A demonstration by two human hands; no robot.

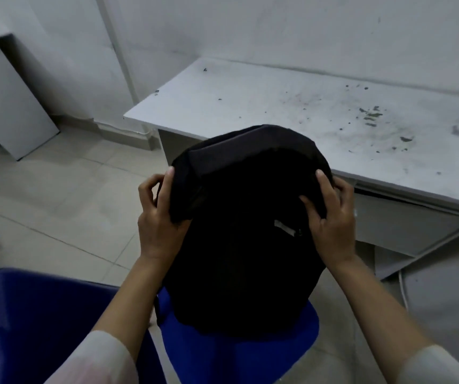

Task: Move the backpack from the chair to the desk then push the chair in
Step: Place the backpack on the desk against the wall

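Pale sleeves at the bottom corners of the frame, bare forearms running up toward centre. Blue plastic chair (pixel 239 353) along the bottom: backrest lower left, seat bottom centre. Black backpack (pixel 246 231) stands upright on the seat, top leaning toward the desk; small white tab on its face right of centre. Can't tell if the base is fully seated or just lifted. Desk (pixel 278 106) fills the upper right: white top, scuffed, dark specks and a greenish smear toward the right; grey drawer front under its near edge. Desk's back edge sits against a white wall. Floor is pale tile, centre left. A white panel leans at upper left; small dark object at the left edge, unidentifiable. Left hand (pixel 157 217) grips the backpack's upper left side, thumb on top, fingers curled around the fabric. Right hand (pixel 331 217) clamps the upper right side, fingers dug into the cloth.
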